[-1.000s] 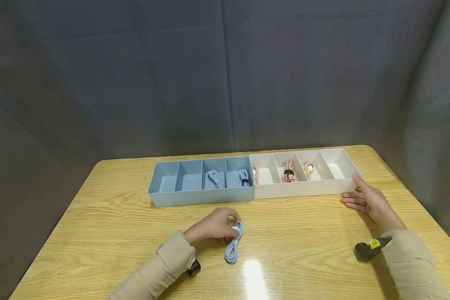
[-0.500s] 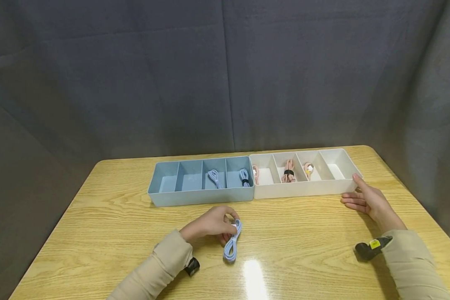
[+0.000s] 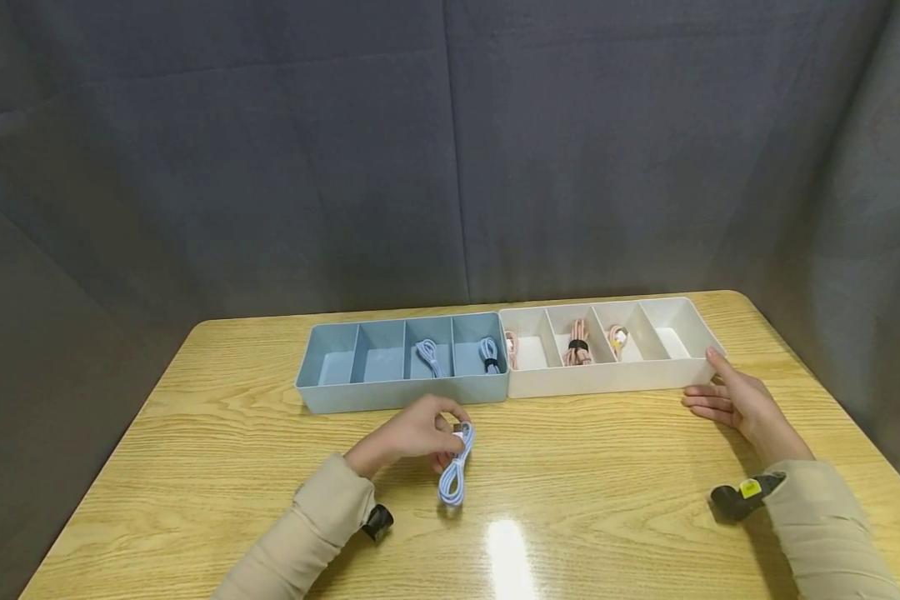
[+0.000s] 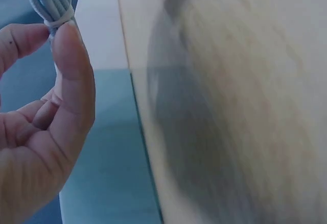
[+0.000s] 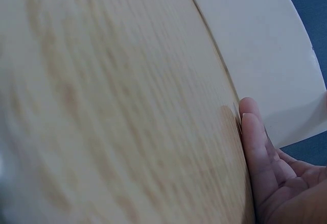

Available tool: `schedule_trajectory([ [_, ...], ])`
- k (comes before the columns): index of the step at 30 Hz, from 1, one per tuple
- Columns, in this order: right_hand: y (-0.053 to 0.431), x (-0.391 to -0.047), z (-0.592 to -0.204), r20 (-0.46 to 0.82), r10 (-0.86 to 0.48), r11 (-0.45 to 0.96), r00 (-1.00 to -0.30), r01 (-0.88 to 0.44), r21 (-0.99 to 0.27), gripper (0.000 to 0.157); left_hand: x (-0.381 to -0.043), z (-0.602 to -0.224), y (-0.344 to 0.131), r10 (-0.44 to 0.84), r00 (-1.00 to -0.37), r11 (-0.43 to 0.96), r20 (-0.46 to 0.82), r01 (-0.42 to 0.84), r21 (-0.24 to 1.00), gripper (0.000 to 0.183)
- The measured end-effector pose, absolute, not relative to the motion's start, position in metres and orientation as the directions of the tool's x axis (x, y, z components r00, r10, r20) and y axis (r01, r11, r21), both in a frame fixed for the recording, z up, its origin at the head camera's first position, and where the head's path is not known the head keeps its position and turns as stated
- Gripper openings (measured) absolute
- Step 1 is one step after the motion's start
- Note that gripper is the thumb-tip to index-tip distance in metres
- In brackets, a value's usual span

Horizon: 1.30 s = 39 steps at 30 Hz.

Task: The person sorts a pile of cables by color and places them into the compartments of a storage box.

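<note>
My left hand (image 3: 420, 429) pinches a coiled blue-and-white charging cable (image 3: 452, 485) between thumb and fingertips, just in front of the blue divided box (image 3: 401, 393). The left wrist view shows the cable's tie (image 4: 60, 19) right at the fingertips and the loops above it. At the right end of the white divided box (image 3: 607, 381), my right hand (image 3: 750, 408) has its thumb on the corner rim and its extended fingers low by the front wall. Those fingers (image 5: 254, 147) lie along the box's bottom edge in the right wrist view.
Two blue cables, one bundle (image 3: 488, 354) with a black strap, lie in the blue box's right compartments. Pink cables, including a strapped bundle (image 3: 577, 343), fill three white compartments. Both boxes stand end to end near the back of the wooden table (image 3: 607, 492), before a grey curtain (image 3: 450, 150).
My left hand has lifted the blue cable and carried it slightly left and toward the blue box. The right hand and both boxes have stayed in place.
</note>
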State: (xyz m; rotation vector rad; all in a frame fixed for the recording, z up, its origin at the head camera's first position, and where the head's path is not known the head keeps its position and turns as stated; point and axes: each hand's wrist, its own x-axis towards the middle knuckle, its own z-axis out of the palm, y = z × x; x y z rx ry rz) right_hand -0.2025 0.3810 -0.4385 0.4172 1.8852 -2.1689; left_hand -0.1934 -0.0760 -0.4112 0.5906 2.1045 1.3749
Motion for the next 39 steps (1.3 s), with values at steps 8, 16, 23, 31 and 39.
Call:
schedule_trajectory([
  [8, 0.381, -0.202, -0.439, -0.365, 0.014, -0.146, -0.931, 0.359, -0.922, 0.056, -0.201, -0.4, -0.087, 0.638, -0.751, 0.348, -0.171, 0.083, 0.934, 0.031],
  [16, 0.381, -0.201, -0.439, -0.371, 0.019, -0.147, -0.928, 0.365, -0.919, 0.057, -0.213, -0.385, -0.099, 0.587, -0.791, 0.387, -0.173, 0.086, 0.918, 0.034],
  [23, 0.38, -0.201, -0.439, -0.377, 0.023, -0.15, -0.926, 0.37, -0.917, 0.056, -0.224, -0.373, -0.111, 0.533, -0.829, 0.375, -0.168, 0.054, 0.925, 0.037],
  [31, 0.38, -0.203, -0.44, -0.372, 0.027, -0.135, -0.928, 0.365, -0.921, 0.058, -0.233, -0.364, -0.125, 0.471, -0.867, 0.37, -0.165, 0.024, 0.929, 0.044],
  [39, 0.38, -0.203, -0.439, -0.373, 0.034, -0.13, -0.927, 0.366, -0.922, 0.058, -0.243, -0.364, -0.134, 0.369, -0.914, 0.401, -0.169, -0.008, 0.916, 0.043],
])
